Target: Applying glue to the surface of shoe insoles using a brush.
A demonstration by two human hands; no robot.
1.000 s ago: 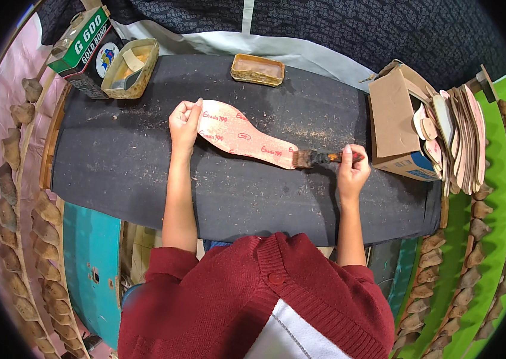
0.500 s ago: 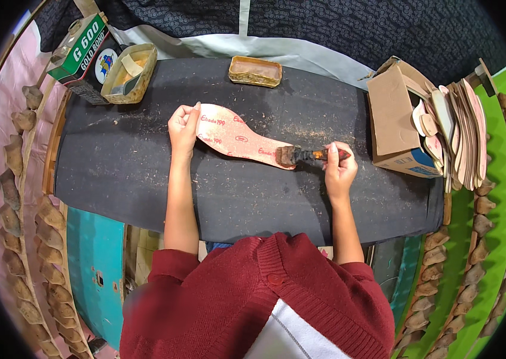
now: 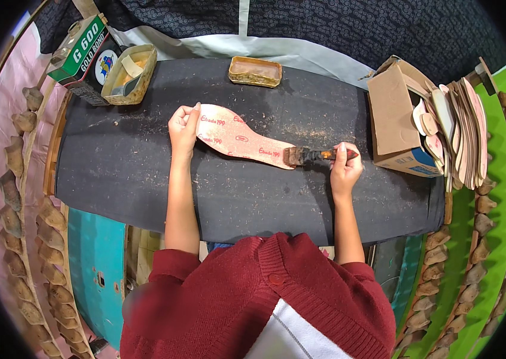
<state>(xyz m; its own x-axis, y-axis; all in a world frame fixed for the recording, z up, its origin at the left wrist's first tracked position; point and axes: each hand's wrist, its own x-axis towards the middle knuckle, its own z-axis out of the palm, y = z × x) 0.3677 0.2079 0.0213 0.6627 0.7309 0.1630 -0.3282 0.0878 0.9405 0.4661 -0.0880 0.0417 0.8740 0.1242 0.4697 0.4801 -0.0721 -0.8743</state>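
Note:
A pink insole point(image 3: 244, 137) with red printing extends across the middle of the dark table. My left hand point(image 3: 183, 124) pinches its wide end, thumb on top. In my right hand point(image 3: 345, 167) is the handle of a paintbrush point(image 3: 310, 155), dark with residue. The bristles rest on the narrow heel end of the insole and cover its tip.
A rectangular tub point(image 3: 255, 73) sits at the table's back edge. At back left stand a green and black can point(image 3: 85, 60) and a tray point(image 3: 145, 87) holding a scraper-like tool. A cardboard box point(image 3: 393, 119) with several stacked insoles point(image 3: 465, 134) stands at right. Wooden lasts point(image 3: 10, 188) line racks both sides.
My right hand has drawn the brush slightly to the right, toward the tip of the insole's narrow end. The left hand and the insole have stayed in place.

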